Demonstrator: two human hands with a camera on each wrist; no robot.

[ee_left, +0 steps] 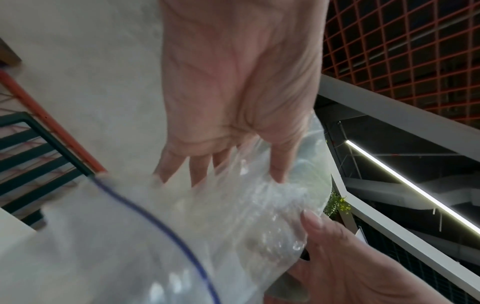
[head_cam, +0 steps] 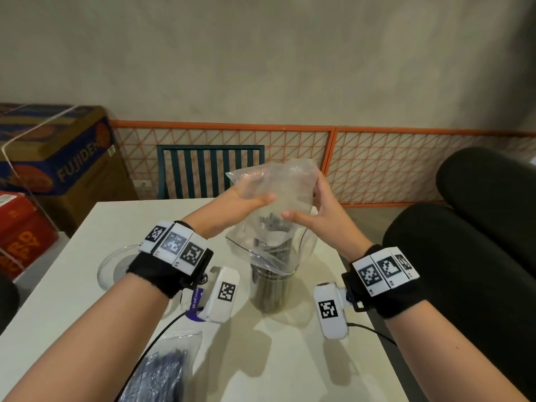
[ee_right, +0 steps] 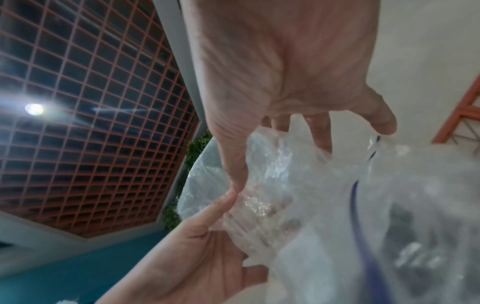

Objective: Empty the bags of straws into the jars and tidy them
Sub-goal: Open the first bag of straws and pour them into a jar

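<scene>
A clear zip bag (head_cam: 275,187) hangs upside down over a glass jar (head_cam: 271,288) that stands on the white table (head_cam: 72,300). Dark straws (head_cam: 272,230) pass from the bag's mouth into the jar. My left hand (head_cam: 249,198) grips the bag's upper part from the left, thumb in front. My right hand (head_cam: 313,207) grips it from the right. In the left wrist view, my left hand (ee_left: 233,123) clasps the bag (ee_left: 182,226). In the right wrist view, my right hand (ee_right: 285,102) holds the crumpled plastic (ee_right: 298,195). A second bag of dark straws (head_cam: 165,369) lies at the table's near edge.
A round glass lid (head_cam: 116,265) lies on the table left of the jar. A dark green chair (head_cam: 208,169) stands behind the table, before an orange mesh fence (head_cam: 377,163). Cardboard boxes (head_cam: 58,158) are stacked at left. Black cushions (head_cam: 478,227) sit at right.
</scene>
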